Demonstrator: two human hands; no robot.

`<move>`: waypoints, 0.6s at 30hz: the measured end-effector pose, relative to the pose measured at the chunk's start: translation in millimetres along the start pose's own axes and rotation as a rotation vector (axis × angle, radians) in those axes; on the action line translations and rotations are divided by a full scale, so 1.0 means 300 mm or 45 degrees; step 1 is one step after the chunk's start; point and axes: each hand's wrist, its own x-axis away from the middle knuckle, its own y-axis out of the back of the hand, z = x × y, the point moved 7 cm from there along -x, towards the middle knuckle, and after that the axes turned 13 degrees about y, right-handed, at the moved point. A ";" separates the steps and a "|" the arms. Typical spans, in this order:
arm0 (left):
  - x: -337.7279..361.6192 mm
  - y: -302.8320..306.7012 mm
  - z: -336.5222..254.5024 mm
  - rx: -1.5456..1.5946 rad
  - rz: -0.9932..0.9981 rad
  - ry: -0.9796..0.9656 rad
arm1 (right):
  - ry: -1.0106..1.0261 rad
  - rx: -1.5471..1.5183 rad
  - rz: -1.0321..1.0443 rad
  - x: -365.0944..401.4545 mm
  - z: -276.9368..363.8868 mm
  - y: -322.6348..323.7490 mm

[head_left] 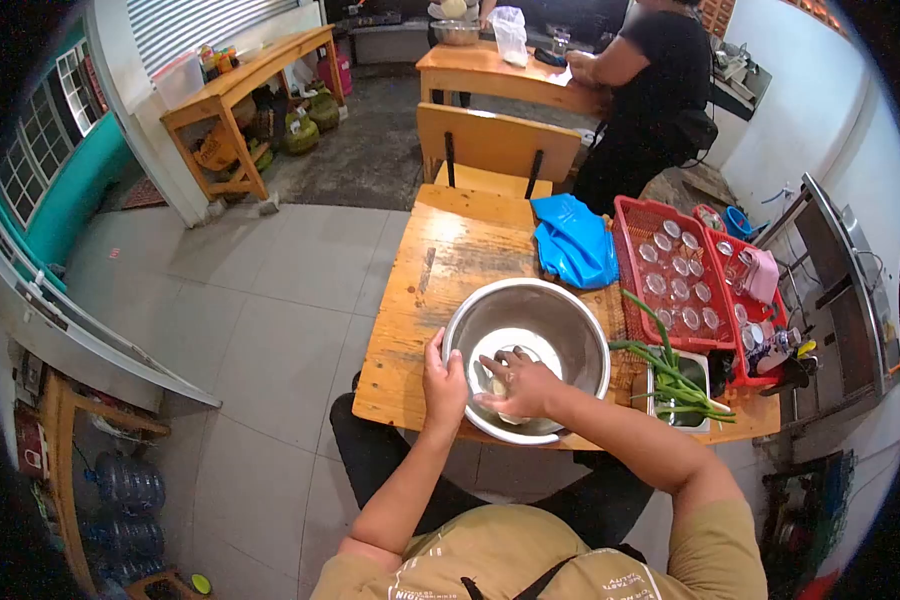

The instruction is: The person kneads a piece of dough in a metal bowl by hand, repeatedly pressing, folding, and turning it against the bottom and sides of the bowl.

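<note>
A wide metal bowl (585, 325) stands near the front edge of the wooden table, in front of my body. My left hand (445, 385) steadies the bowl at its left rim, thumb and fingers against the side. Down inside the bowl is my right hand (523, 385), its fingers curled over a pale lump (497, 386) at the bottom. The hand partly hides this lump, and I cannot make out exactly what it is.
Right of the bowl, green onions (680, 385) lie across a metal container (705, 370). Behind are red baskets (625, 235) of glasses and a blue plastic bag (575, 240). A person in black (660, 90) works at another table (490, 65); a second person stands behind it.
</note>
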 end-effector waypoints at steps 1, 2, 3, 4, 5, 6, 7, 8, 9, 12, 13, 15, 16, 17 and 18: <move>0.003 -0.001 0.005 -0.002 0.005 0.019 | -0.011 -0.010 0.012 0.015 0.020 0.004; -0.001 -0.002 0.000 -0.025 -0.007 0.001 | -0.016 0.014 0.040 0.028 0.037 0.018; -0.006 -0.002 -0.001 -0.048 -0.020 -0.016 | -0.020 0.037 0.069 0.035 0.044 0.025; -0.008 -0.002 0.004 -0.017 -0.006 -0.012 | -0.014 0.028 0.044 0.036 0.037 0.030; -0.006 -0.002 0.010 -0.018 -0.002 0.002 | -0.021 0.020 0.054 0.033 0.027 0.021; 0.000 -0.003 0.001 -0.045 0.005 0.020 | -0.019 0.033 0.025 0.023 0.016 0.016; 0.003 -0.006 -0.011 -0.070 0.011 0.032 | -0.014 0.051 -0.006 0.009 0.001 0.017; 0.011 -0.006 -0.023 -0.068 0.012 0.038 | -0.017 0.050 0.000 -0.010 -0.014 0.009; 0.018 -0.007 -0.037 -0.073 0.007 0.031 | -0.075 0.043 -0.039 -0.031 -0.031 0.021; 0.022 -0.007 -0.038 -0.070 0.010 -0.001 | -0.263 -0.130 -0.159 -0.028 -0.090 0.092; 0.025 -0.009 -0.041 -0.067 0.018 -0.031 | -0.391 -0.298 -0.246 -0.004 -0.114 0.111; 0.035 -0.014 -0.058 -0.102 0.020 -0.052 | -0.334 -0.244 -0.452 0.029 -0.098 0.135; 0.040 -0.017 -0.073 -0.139 0.020 -0.079 | -0.288 -0.255 -0.606 0.054 -0.071 0.174; 0.040 -0.019 -0.074 -0.141 0.019 -0.076 | -0.237 -0.265 -0.760 0.075 -0.051 0.204; 0.042 -0.023 -0.078 -0.108 0.035 -0.086 | -0.191 -0.291 -0.867 0.089 -0.044 0.209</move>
